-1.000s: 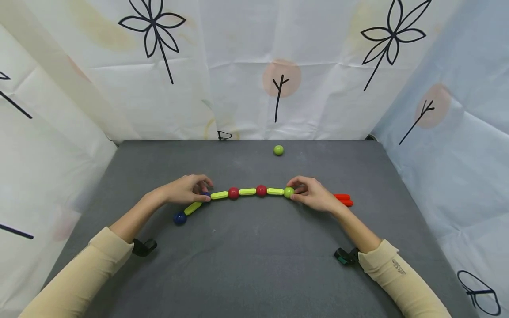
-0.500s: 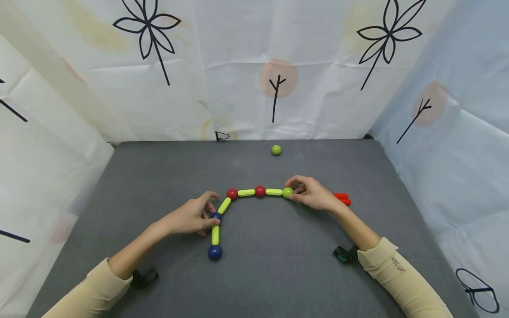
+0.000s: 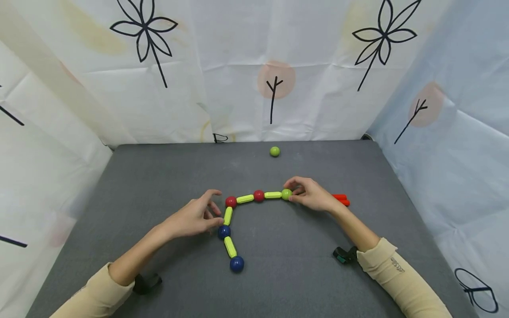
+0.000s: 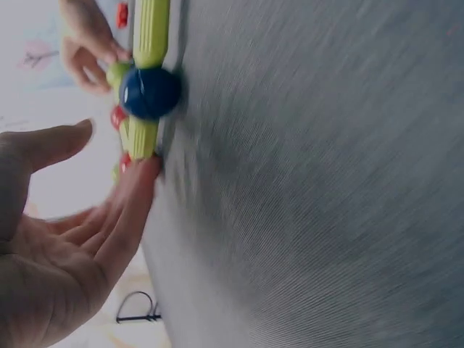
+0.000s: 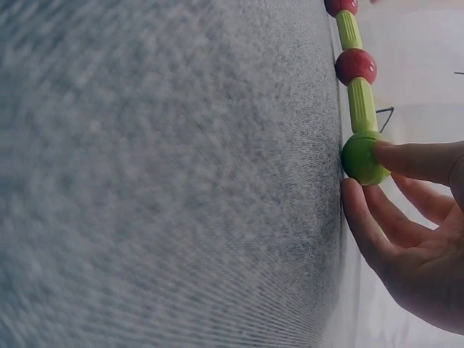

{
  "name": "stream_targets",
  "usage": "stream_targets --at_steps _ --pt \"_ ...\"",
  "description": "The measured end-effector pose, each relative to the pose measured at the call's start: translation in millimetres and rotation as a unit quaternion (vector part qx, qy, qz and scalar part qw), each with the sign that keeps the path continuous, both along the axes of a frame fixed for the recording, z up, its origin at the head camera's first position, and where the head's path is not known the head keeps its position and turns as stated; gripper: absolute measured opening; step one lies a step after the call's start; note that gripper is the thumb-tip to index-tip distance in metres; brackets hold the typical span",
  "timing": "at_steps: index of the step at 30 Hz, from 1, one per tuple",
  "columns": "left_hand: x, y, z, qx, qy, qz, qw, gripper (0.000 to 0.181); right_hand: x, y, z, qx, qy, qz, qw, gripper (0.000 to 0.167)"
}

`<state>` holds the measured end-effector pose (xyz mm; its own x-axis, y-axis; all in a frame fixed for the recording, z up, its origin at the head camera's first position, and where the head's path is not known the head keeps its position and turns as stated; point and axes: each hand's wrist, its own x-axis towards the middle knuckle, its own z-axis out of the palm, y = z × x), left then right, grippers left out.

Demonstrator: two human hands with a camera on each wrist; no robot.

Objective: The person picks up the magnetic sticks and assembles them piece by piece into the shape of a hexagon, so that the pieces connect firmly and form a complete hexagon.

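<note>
A bent chain of balls and yellow-green rods lies on the grey table. At its right end is a green ball [image 3: 286, 194], pinched by my right hand [image 3: 314, 194]; the right wrist view shows the thumb on this ball [image 5: 365, 158]. Leftward come a red ball [image 3: 259, 195] and another red ball [image 3: 231, 202]. From there the chain turns toward me through a blue ball [image 3: 224, 232] to a blue end ball [image 3: 237, 264]. My left hand [image 3: 192, 216] is beside the nearer bend, its fingers spread and its thumb apart from the blue ball in the left wrist view [image 4: 150, 93].
A loose green ball [image 3: 275, 151] lies near the table's back edge. Two red rods [image 3: 342, 200] lie just right of my right hand, partly behind the wrist. Patterned white cloth [image 3: 238, 88] hangs behind and at both sides of the table [image 3: 294, 282].
The chain's left part has swung toward me and to the right, bending at the left red ball. My left hand moved with it and has let go of the blue ball. My right hand stays put.
</note>
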<state>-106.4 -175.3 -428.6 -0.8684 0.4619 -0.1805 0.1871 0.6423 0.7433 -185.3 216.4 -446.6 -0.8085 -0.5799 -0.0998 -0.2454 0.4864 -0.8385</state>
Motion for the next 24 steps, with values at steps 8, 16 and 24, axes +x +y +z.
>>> stream_targets --at_steps 8,16,24 --pt "-59.7 23.6 -1.9 0.047 0.095 -0.034 0.9937 0.048 0.1 3.7 4.1 -0.011 -0.002 0.013 0.9999 0.037" --pt "-90.9 81.0 3.4 0.014 0.029 -0.122 0.9920 0.051 -0.5 17.2 18.7 -0.021 -0.003 0.011 0.9997 0.037" --pt "-106.0 128.0 -1.5 -0.020 -0.016 -0.182 0.9829 0.054 0.5 59.3 33.2 0.006 0.007 -0.049 0.9987 0.035"
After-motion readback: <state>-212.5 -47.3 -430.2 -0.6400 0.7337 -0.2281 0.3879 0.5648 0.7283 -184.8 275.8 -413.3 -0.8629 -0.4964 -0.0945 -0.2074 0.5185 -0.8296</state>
